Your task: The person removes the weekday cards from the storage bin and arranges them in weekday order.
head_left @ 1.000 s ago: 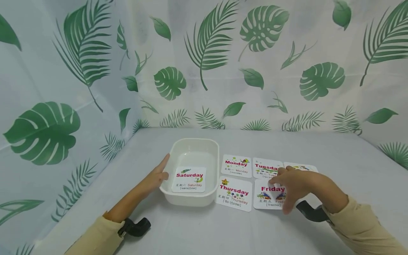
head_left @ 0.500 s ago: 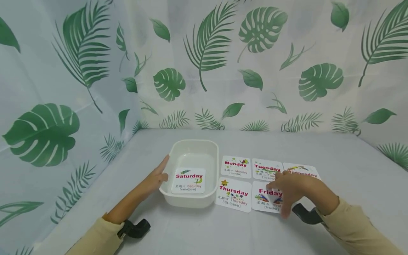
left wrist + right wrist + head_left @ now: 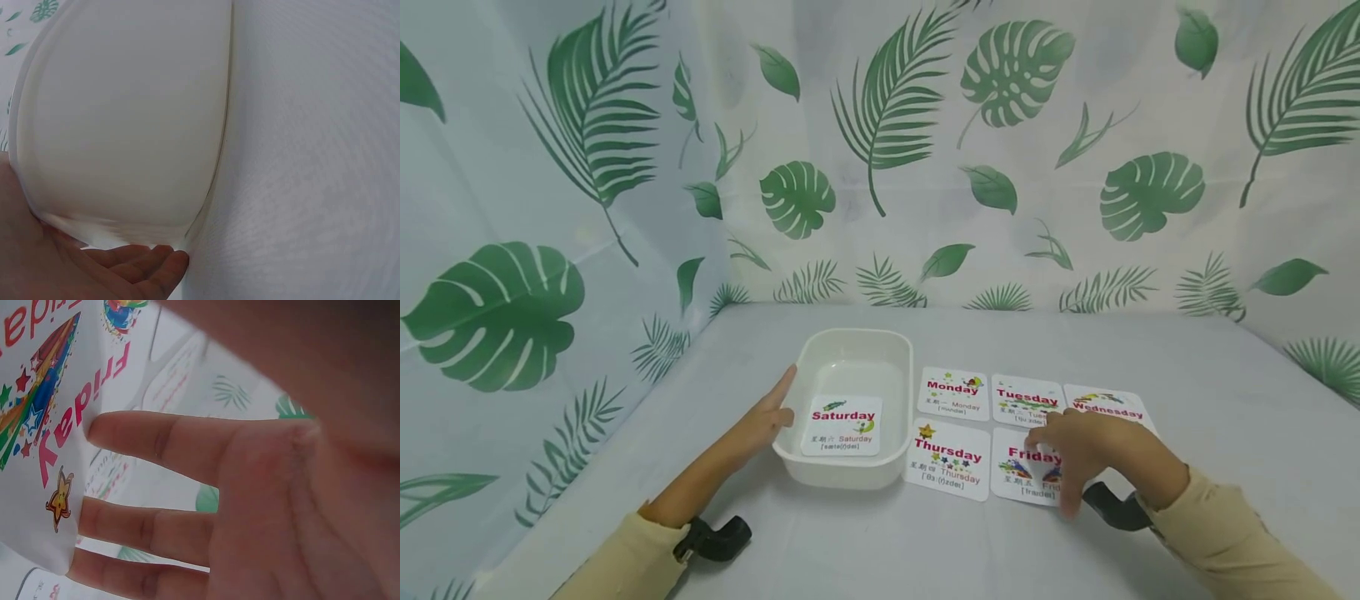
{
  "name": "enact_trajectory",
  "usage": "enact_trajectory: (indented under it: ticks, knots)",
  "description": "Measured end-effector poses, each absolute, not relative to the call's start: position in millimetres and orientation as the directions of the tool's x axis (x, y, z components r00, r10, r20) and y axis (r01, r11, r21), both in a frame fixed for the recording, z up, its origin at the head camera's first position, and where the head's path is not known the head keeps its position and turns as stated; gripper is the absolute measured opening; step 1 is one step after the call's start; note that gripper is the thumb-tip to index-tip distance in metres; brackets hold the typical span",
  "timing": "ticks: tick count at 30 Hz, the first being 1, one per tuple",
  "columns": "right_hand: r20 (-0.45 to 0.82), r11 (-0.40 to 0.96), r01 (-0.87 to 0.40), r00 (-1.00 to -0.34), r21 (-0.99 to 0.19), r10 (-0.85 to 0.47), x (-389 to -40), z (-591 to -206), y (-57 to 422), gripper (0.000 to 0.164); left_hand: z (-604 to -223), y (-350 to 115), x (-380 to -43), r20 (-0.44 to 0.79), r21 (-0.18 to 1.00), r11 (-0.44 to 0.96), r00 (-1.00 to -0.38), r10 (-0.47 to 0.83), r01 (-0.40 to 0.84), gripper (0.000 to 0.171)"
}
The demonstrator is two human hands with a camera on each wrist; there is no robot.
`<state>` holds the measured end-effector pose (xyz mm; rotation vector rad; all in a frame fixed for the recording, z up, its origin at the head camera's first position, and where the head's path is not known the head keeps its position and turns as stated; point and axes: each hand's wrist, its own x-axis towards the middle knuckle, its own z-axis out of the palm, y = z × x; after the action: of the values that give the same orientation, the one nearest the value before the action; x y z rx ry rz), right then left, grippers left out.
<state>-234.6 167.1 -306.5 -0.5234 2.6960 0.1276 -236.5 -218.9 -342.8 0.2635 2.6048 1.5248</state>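
Right hand (image 3: 1086, 446) looks to be pinching the Friday card (image 3: 1017, 482): spaced fingertips at its far edge, thumb toward the near one, contact hidden. Edge hold probably because it's thin and flat. Left hand (image 3: 767, 421) grips the white tub (image 3: 850, 477) by its left wall, likely steadying it; Saturday card (image 3: 842, 427) inside. Thursday card (image 3: 947, 460) sits between Friday card and tub. Narrow gaps among cards; from where I stand, more room on the table (image 3: 887, 550) in front.
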Motion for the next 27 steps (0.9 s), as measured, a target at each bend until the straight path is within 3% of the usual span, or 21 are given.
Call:
enact_trajectory:
  ticks: [27]
  knots:
    - [-0.368, 0.943, -0.333, -0.879, 0.024, -0.302, -231.0, -312.3, 158.4, 0.073, -346.1, -220.1, -235.0, 0.017, 0.875, 0.468, -0.975, 0.222, 0.122, 0.079]
